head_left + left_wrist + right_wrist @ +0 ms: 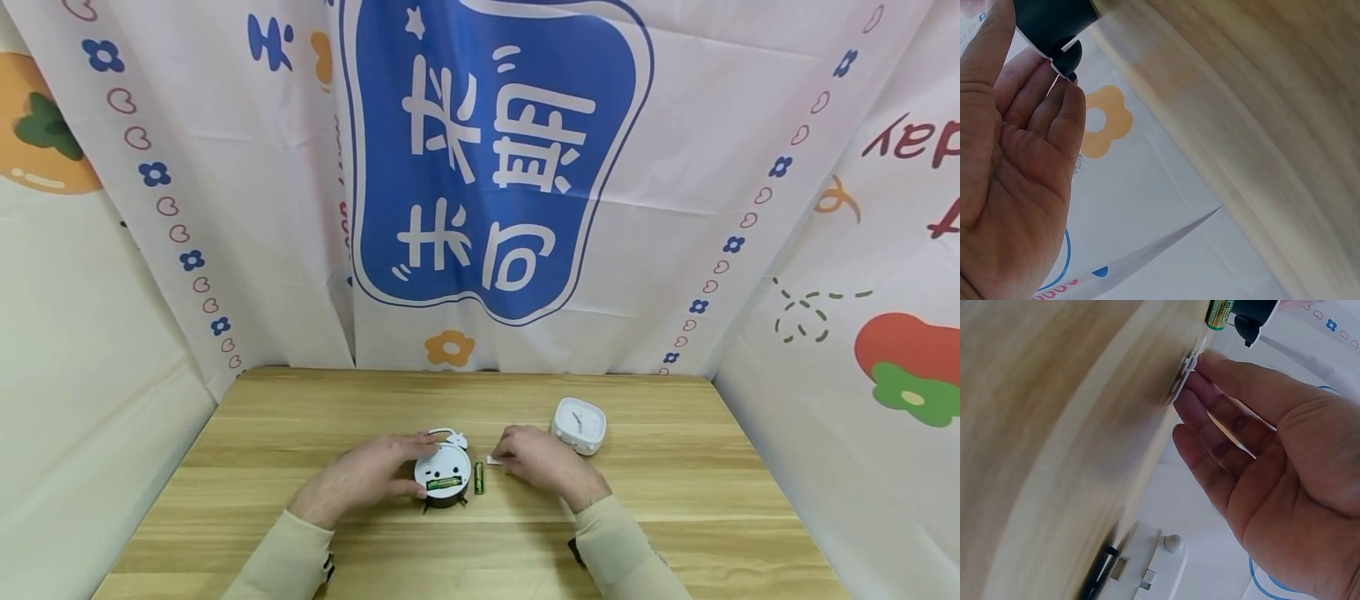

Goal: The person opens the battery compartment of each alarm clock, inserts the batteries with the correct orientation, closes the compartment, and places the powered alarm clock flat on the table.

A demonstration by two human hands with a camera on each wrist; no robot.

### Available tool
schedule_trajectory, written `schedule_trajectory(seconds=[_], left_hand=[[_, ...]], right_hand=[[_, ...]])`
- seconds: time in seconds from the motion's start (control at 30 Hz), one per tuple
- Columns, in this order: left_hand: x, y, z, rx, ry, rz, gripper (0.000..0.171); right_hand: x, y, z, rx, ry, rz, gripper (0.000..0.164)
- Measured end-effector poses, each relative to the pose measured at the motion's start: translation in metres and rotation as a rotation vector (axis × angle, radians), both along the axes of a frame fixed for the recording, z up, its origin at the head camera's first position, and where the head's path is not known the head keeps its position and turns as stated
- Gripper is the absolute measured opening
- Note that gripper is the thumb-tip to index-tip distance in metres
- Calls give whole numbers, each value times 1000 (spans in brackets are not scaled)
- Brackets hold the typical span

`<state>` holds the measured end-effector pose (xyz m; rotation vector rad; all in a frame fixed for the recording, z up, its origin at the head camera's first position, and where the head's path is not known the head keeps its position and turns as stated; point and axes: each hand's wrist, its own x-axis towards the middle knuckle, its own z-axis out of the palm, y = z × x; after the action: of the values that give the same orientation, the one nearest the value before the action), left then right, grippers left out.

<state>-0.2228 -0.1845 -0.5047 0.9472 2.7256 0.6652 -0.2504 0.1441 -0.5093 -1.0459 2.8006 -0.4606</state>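
Note:
A round alarm clock [451, 460] with a white back and dark sides lies back up on the table. A green battery [444, 483] sits in its back compartment. My left hand [366, 473] grips the clock from the left, thumb at the near edge and fingers at the far side; its dark side [1054, 22] shows in the left wrist view. Between the hands a second green battery [479, 478] lies loose. To the right of it, my right hand [551, 462] pinches a small white battery cover [1189, 365] by its edge, low at the tabletop.
A white square clock [579, 425] lies face up behind the right hand. The wooden table [300, 408] meets a printed cloth [660, 317] at the back, and more cloth hangs at both sides.

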Motion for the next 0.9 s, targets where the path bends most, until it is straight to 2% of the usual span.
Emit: schedule_trajectory(seconds=[0.67,0.9], left_hand=[[0,0,0,9,-20,6,76],[0,0,0,5,-19,5,76]], right_hand=[[1,1,-1,11,18,-36,8],[0,2,0,20,24,-42,10]])
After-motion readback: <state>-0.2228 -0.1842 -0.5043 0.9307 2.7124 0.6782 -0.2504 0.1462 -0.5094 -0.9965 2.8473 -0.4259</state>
